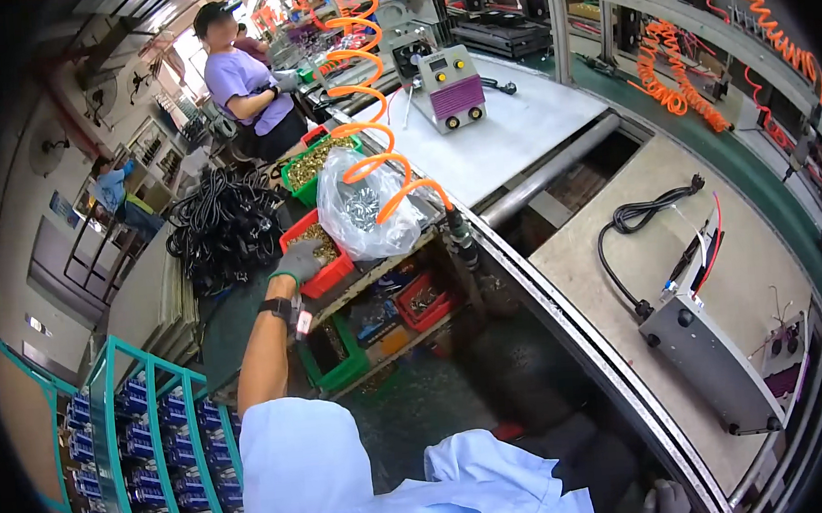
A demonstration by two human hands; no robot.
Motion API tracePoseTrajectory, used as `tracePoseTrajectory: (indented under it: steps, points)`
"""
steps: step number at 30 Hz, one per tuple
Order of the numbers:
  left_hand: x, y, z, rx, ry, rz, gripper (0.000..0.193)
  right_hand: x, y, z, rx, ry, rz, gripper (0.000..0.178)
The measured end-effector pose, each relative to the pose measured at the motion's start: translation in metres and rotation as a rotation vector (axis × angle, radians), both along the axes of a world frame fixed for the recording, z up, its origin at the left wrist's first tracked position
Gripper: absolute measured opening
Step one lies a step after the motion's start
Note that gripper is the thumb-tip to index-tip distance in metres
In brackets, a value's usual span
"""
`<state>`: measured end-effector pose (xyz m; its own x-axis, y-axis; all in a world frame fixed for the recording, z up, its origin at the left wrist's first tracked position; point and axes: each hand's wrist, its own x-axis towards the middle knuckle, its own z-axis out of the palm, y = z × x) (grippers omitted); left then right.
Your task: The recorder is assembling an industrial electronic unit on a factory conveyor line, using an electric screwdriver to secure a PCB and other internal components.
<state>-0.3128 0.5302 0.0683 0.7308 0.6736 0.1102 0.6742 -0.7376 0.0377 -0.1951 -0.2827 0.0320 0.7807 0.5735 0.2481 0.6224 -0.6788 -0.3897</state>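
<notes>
My left hand (297, 261), in a grey glove, reaches into a red bin (333, 273) of small brass-coloured screws, fingers curled down among them. A clear plastic bag (362, 212) of metal parts leans on the bin's right side. My right hand (665, 504), also gloved, rests low at the conveyor's near edge, fingers loosely apart, holding nothing. A grey metal machine case (709, 355) with a black power cord (629, 217) lies on the beige pallet board (764, 260) at my right.
An orange coiled air hose (370, 78) hangs over the bins, ending in a tool. A green bin (314, 168) of screws, black cable bundles (223, 227), a purple-fronted machine (450, 87), a co-worker in a lilac shirt (244, 82), and a teal rack (147, 437) surround me.
</notes>
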Motion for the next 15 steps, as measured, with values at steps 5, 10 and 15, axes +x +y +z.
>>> tracePoseTrajectory:
  steps: [5,10,15]
  points:
    - [0.011,0.013,-0.014,-0.040,0.067,-0.049,0.028,0.004,-0.031,0.012,-0.030,0.021,-0.215,0.018]
    - [0.010,0.001,-0.023,0.076,-0.015,0.035,0.020,0.014,-0.066,0.014,-0.063,-0.027,-0.289,0.021]
    - [0.012,-0.012,-0.021,0.196,-0.106,0.042,0.015,0.017,-0.111,0.013,-0.285,0.001,-0.479,0.024]
